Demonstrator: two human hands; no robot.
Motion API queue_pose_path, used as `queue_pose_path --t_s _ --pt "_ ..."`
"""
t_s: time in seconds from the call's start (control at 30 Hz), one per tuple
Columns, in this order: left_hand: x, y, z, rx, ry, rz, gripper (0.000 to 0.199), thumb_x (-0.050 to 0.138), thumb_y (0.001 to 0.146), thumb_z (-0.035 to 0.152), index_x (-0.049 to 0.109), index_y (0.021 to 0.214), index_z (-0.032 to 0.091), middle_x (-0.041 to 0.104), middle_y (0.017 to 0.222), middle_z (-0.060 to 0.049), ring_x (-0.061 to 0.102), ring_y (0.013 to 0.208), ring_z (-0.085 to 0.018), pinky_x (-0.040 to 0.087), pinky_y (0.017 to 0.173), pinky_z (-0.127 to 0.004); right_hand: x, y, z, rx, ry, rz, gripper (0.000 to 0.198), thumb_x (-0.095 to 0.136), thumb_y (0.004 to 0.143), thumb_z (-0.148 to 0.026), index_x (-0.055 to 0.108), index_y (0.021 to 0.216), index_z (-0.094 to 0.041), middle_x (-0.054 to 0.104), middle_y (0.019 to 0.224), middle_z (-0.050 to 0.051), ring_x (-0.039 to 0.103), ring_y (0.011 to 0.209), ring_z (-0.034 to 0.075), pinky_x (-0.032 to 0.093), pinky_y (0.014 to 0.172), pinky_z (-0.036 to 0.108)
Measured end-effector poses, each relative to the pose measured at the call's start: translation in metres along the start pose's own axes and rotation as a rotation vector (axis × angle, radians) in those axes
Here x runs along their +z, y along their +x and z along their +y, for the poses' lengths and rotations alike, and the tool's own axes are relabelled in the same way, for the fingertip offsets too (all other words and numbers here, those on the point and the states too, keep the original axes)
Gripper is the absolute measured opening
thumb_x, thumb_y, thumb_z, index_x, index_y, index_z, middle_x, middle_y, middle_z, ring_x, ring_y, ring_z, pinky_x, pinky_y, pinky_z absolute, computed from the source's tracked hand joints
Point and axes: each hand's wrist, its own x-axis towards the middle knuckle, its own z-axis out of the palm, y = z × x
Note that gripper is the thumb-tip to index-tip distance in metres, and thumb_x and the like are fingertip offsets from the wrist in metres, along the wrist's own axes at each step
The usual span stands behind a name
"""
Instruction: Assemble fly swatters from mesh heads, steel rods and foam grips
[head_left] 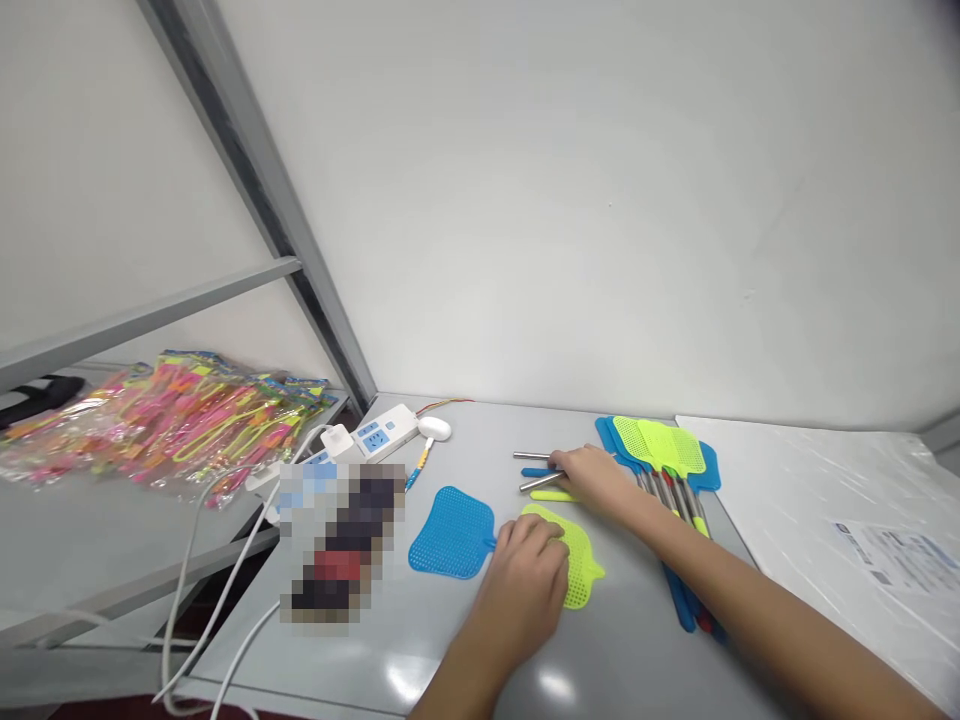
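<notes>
My left hand (529,570) is closed over the left part of a yellow-green fly swatter head (579,570), fingers curled on its mesh and thumb hidden. A blue fly swatter head (452,535) lies just left of that hand, its short neck partly under the knuckles. Farther back, my right hand (592,478) has its fingers closed around a silver metal rod (541,482). Close by are another silver rod (529,455), a blue handle (534,472) and a yellow-green handle (551,495), partly covered by the hand.
Right of my hands lies a pile of fly swatters (649,445) with metal shafts. White wrapped packaging (825,500) covers the right side. A power strip (386,432), a white plug (435,429) and cables are at left, near a pixelated area. Bagged colourful items (202,410) lie beyond the metal frame.
</notes>
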Motion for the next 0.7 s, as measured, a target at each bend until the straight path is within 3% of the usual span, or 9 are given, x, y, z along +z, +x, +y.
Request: queue_pose_path --t_s 0.2,0.4,0.53,0.7 --pt "-0.001 0.003 -0.002 -0.007 -0.019 -0.026 0.024 0.040 0.092 0.012 0.060 0.101 0.022 0.062 0.114 -0.004 0.049 0.111 -0.024 0.041 0.093 -0.044 -0.013 -0.010 0.001 0.030 0.039 0.076 0.017 0.053 0.089 -0.025 0.062 0.102 -0.021 0.072 0.085 0.007 0.065 0.079 0.022 0.037 0.069 0.028" --pt "-0.002 0.004 -0.002 -0.009 -0.035 -0.014 0.024 0.041 0.091 0.011 0.060 0.099 0.023 0.061 0.119 -0.003 0.048 0.114 -0.024 0.041 0.097 -0.043 -0.032 -0.054 0.009 0.155 0.122 0.233 0.021 0.041 0.096 -0.039 0.053 0.105 -0.024 0.068 0.080 0.002 0.061 0.063 0.017 0.033 0.053 0.025" --pt "-0.009 0.002 -0.010 -0.041 -0.023 0.108 0.022 0.041 0.093 0.014 0.060 0.102 0.022 0.062 0.118 -0.005 0.050 0.112 -0.023 0.041 0.094 -0.042 -0.031 -0.088 0.011 0.161 0.186 0.385 0.021 0.040 0.096 -0.042 0.051 0.096 -0.024 0.066 0.095 0.003 0.061 0.065 0.016 0.036 0.053 0.026" --pt "-0.024 -0.004 -0.029 -0.154 0.102 0.291 0.021 0.042 0.095 0.020 0.061 0.104 0.022 0.063 0.117 -0.006 0.051 0.112 -0.025 0.041 0.095 -0.045 -0.024 -0.113 0.013 0.222 0.209 0.338 0.021 0.040 0.095 -0.039 0.052 0.104 -0.024 0.070 0.090 0.004 0.064 0.063 0.019 0.040 0.054 0.029"
